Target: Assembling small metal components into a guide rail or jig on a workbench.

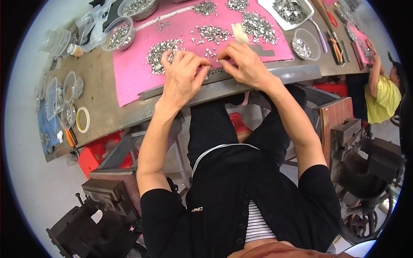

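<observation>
My left hand (182,74) is at the front of the pink mat (127,81), thumb and forefinger pinched together over a long grey metal strip (151,93). Facing it, my right hand (246,63) has its thumb and forefinger bent together above the same strip. What either pinch holds is too small to make out. A short row of tiny dark metal pieces (216,70) lies along the strip between my fingertips. Just beyond my left hand is a heap of small shiny metal pieces (158,55). A few loose pieces (210,52) lie between the hands.
More metal-piece heaps (259,28) cover the mat. A clear round tub (118,34), a white tray (297,25) and orange-handled pliers (334,48) surround it. A tape roll (83,120) lies at left. Vises (361,150) stand below the bench; a person in yellow (383,99) works at right.
</observation>
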`<state>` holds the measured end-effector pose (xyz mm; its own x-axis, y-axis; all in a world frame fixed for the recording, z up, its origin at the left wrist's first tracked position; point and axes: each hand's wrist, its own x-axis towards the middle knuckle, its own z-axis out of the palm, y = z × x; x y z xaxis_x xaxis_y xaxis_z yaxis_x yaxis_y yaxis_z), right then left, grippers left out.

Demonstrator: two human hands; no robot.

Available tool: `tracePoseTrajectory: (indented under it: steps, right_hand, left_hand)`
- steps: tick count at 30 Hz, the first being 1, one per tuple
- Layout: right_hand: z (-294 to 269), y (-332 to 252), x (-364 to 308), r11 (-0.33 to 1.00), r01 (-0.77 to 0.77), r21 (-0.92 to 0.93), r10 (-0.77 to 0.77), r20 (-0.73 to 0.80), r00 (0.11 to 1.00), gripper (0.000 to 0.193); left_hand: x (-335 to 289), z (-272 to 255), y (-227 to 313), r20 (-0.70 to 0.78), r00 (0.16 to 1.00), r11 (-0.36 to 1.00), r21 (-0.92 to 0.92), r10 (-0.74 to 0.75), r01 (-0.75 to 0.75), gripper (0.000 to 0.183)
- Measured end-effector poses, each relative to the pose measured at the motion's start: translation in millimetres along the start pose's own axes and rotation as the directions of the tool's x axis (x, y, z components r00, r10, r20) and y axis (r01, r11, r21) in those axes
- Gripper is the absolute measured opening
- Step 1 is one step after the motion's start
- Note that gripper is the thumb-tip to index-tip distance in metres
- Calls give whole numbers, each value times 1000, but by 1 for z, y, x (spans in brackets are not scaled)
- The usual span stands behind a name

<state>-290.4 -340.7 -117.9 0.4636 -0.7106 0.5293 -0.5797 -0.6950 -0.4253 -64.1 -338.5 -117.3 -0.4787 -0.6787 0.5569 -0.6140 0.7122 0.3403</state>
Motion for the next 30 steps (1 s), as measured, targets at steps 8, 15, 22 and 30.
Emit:
tracePoseTrajectory:
  steps: [8, 15, 22, 30]
  right_hand:
    - [16, -16, -19, 998, 44, -38, -47, -78, 996, 13]
    - [19, -20, -23, 998, 15, -57, -21, -102, 995, 19]
    - [19, -19, -23, 999, -28, 31, 32, -150, 988, 14]
    - [9, 3, -6, 986, -166, 0, 164, -155, 974, 7]
  left_hand:
    - [-15, 10, 10, -66, 998, 1000, -26, -6, 4, 15]
    - [-20, 9, 10, -60, 998, 998, -57, -30, 26, 20]
    - [-21, 16, 19, -103, 993, 998, -45, -59, 54, 21]
    - [-20, 23, 25, -125, 987, 995, -26, -103, 100, 16]
